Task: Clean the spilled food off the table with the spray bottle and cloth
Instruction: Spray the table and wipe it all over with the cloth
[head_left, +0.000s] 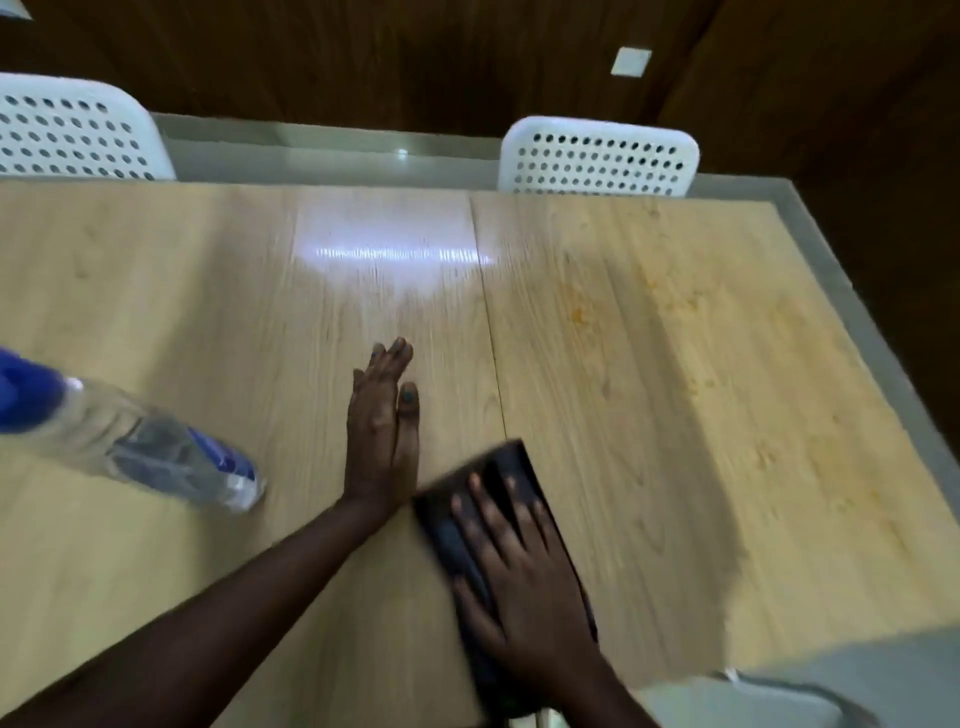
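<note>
A dark folded cloth (457, 525) lies on the light wooden table (208, 291) near its front edge. My right hand (524, 582) presses flat on the cloth with fingers spread. My left hand (384, 431) stands edge-on on the table just left of the cloth, fingers straight and together. A clear spray bottle (156, 447) with a blue top stands on the table at the left and holds some liquid. Orange food smears (680, 312) spread over the right part of the table.
Two white perforated chairs stand at the table's far side, one at the left (72, 130) and one right of centre (597, 156). A grey floor strip and dark wooden wall lie beyond. The table's right edge (852, 291) runs diagonally.
</note>
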